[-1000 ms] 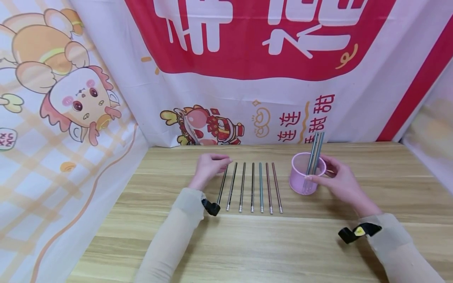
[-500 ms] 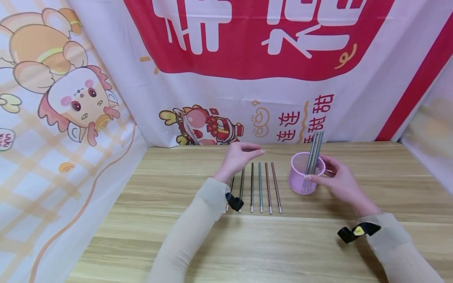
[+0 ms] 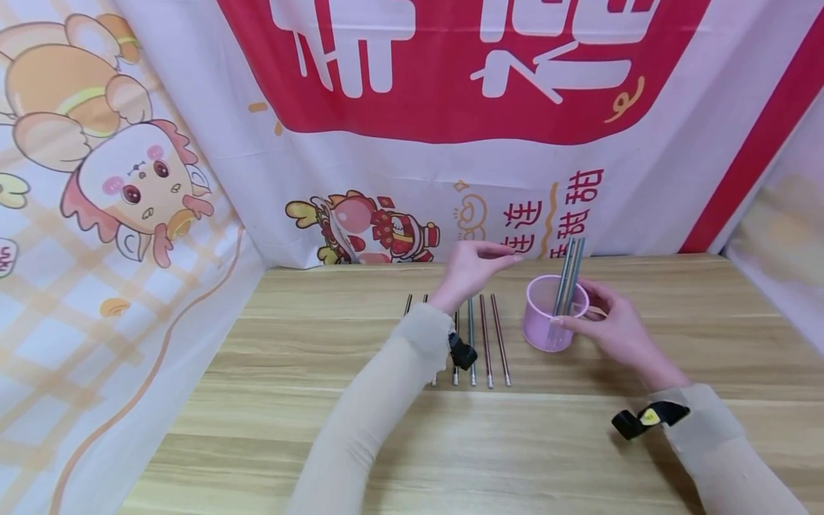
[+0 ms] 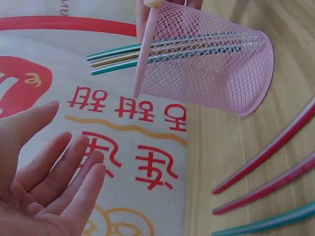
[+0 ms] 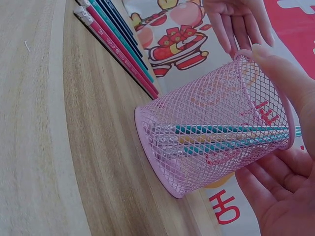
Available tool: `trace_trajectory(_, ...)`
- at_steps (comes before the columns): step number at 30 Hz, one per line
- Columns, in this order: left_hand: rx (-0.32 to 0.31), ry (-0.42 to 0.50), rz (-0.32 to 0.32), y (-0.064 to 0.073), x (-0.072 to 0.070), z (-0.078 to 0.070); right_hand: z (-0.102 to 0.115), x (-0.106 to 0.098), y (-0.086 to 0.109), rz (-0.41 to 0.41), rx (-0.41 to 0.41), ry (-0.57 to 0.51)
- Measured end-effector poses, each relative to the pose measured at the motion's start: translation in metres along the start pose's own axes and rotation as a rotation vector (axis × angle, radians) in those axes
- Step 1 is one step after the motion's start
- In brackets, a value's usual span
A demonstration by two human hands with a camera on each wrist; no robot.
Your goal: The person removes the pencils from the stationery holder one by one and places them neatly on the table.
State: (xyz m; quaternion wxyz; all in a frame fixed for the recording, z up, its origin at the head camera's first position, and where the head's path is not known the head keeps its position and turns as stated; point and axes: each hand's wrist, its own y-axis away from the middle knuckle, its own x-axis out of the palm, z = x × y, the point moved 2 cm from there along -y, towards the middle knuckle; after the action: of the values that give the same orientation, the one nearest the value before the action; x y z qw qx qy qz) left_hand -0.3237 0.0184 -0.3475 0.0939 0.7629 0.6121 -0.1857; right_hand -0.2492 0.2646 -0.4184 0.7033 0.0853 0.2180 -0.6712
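Note:
My right hand [image 3: 618,329] grips the rim and side of a pink mesh pencil cup [image 3: 539,332], its thumb over the rim in the right wrist view. Three pencils [image 5: 216,130], two teal and one yellowish, lean inside with eraser ends down. Left of the cup hovers my left hand [image 3: 473,268], fingers loosely bent and holding nothing, as its palm [image 4: 44,211] shows. Below it on the table lies a row of pencils: two dark red pencils [image 3: 498,340], a teal pencil [image 3: 472,336] and several black pencils [image 3: 408,304], partly hidden by the left arm.
The wooden table [image 3: 515,450] runs up to a white cloth backdrop [image 3: 380,164] with red print. Another printed cloth [image 3: 148,307] hangs along the left side. Each wrist wears a black camera strap [image 3: 462,350].
My left hand has left the leftmost black pencil, which stays in the row, and moved right and up over the pencils toward the cup. The right hand and cup hold still.

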Motion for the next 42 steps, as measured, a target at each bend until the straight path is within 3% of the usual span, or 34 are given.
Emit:
trace_trajectory(8, 0.035, 0.018, 0.007, -0.009, 0.026, 0.000, 0.002, 0.000, 0.000, 0.002, -0.008, 0.006)
trace_trajectory(19, 0.114, -0.010, 0.021, -0.012, 0.059, 0.010, -0.002, 0.000, 0.000, 0.000, -0.013, 0.001)
trace_trajectory(26, 0.133, -0.006, 0.025, -0.015, 0.069, 0.011, -0.003, 0.000, 0.000, -0.007, -0.012, 0.006)
trace_trajectory(42, 0.110, -0.050, 0.068, -0.021, 0.081, 0.004, -0.004, -0.001, -0.002, -0.007, -0.018, 0.015)
